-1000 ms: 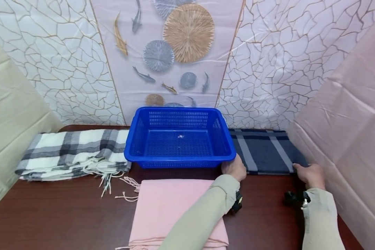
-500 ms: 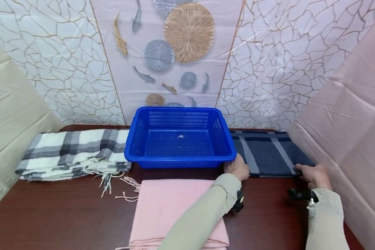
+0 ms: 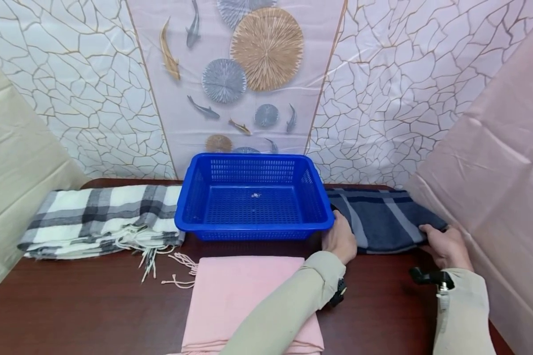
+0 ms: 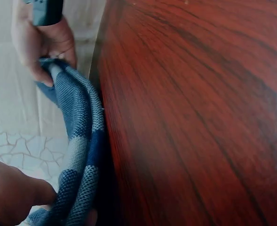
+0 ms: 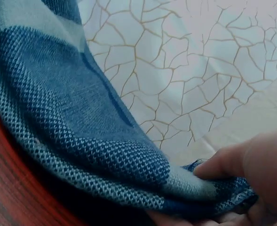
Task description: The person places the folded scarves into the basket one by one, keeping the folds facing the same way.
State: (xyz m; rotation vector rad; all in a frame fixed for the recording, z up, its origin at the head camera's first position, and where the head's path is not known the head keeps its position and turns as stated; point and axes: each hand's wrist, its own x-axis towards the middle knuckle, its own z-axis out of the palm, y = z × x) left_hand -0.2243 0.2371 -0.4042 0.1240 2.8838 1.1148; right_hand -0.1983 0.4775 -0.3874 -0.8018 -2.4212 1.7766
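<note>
A folded navy-and-grey striped scarf [image 3: 384,224] lies at the back right of the table, beside the blue basket [image 3: 253,227]. My left hand [image 3: 341,239] pinches its left end close by the basket's corner. At the opposite end my right hand [image 3: 446,246] grips the fabric, thumb on top and fingers underneath. The right wrist view has the knit layers [image 5: 96,122] curving up toward that right thumb [image 5: 223,162], with dark shadow below them. Between both hands the scarf [image 4: 77,127] bows in the left wrist view.
A folded pink scarf [image 3: 244,301] lies in front of the basket, partly under my left forearm. To the left is a black-and-white checked scarf [image 3: 102,212] with loose fringe. Fabric walls [image 3: 493,143] enclose the table [image 3: 93,305] at the back and sides.
The striped scarf has come slightly toward me, and its front edge now bows with its right end raised. Both hands have shifted a little to the right along with it.
</note>
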